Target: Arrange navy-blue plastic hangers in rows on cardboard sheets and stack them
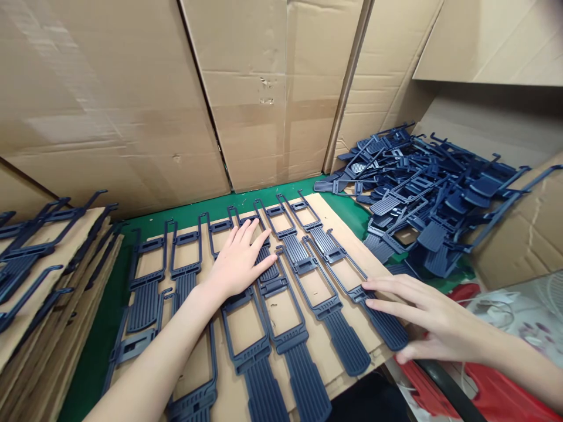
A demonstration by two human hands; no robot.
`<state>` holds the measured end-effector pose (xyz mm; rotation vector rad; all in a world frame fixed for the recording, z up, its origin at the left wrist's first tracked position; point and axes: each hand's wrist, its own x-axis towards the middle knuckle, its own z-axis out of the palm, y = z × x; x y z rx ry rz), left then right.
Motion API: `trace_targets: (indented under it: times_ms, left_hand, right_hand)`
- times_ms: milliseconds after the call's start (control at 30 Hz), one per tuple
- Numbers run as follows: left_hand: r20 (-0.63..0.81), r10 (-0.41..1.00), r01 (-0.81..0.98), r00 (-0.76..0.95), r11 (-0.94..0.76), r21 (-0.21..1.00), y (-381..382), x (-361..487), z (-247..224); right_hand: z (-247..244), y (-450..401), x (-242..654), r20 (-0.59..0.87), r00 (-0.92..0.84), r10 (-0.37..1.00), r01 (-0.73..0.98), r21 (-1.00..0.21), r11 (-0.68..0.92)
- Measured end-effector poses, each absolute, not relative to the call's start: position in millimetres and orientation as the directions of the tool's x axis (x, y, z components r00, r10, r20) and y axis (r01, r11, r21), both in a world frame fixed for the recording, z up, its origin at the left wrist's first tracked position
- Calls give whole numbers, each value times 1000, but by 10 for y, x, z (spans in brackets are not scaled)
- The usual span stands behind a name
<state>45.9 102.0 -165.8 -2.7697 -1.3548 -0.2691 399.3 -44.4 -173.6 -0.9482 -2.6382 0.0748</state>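
Note:
Dark blue plastic parts, each a ribbed paddle joined to a hooked open frame, lie in two rows on a cardboard sheet (352, 258). My left hand (237, 258) rests with fingers spread over a part in the far row, hiding some of it. At the right end of the near row, my right hand (422, 316) touches a ribbed plastic part (382, 319). Its fingers are stretched out across the part's neck, and the thumb is by the paddle's end. Neither hand is wrapped around anything. My left forearm covers portions of the near-row parts.
A tangled heap of the same blue parts (422, 193) fills the back right of the green table (189, 214). Stacked cardboard sheets with parts between them (57, 316) stand at left. Tall cardboard walls (264, 105) close off the back. Red material (497, 387) hangs at lower right.

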Motion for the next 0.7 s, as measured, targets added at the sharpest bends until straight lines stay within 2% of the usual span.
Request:
trace_targets:
  times_ms: [167, 233, 300, 367, 433, 500, 533, 633, 700]
  left_hand:
    - [155, 784, 792, 601, -611, 19, 1015, 462, -1651]
    - [160, 783, 790, 602, -612, 25, 1014, 460, -1650]
    - [172, 783, 790, 598, -612, 36, 1014, 458, -1652]
    - [177, 782, 790, 598, -612, 40, 1015, 455, -1655]
    - [181, 781, 789, 597, -613, 40, 1018, 451, -1659]
    - [189, 777, 786, 600, -617, 40, 1021, 449, -1663]
    - [191, 775, 784, 603, -619, 37, 1022, 448, -1665]
    - [171, 776, 786, 607, -618, 15, 1021, 451, -1662]
    - [155, 782, 791, 604, -612, 2, 1014, 456, -1655]
  right_hand:
    - [-1786, -485, 4067, 388, -716, 580, 571, -151, 807]
    - [-1766, -515, 4092, 460, -671, 582, 582, -159, 797]
    - [-1725, -556, 4102, 521, -582, 625, 615, -221, 757]
    - [-1695, -617, 4107, 586, -372, 719, 645, -394, 655]
    - [-1733, -714, 4123, 642, 24, 767, 613, -615, 496]
    - [-1885, -852, 4152, 602, 416, 682, 523, -772, 361]
    - [-2008, -935, 4163, 567, 511, 646, 494, -809, 319]
    - [-2490, -1189, 4110, 433, 513, 741, 439, -874, 207]
    - [-2790, -1316, 3958, 367, 312, 876, 409, -885, 225]
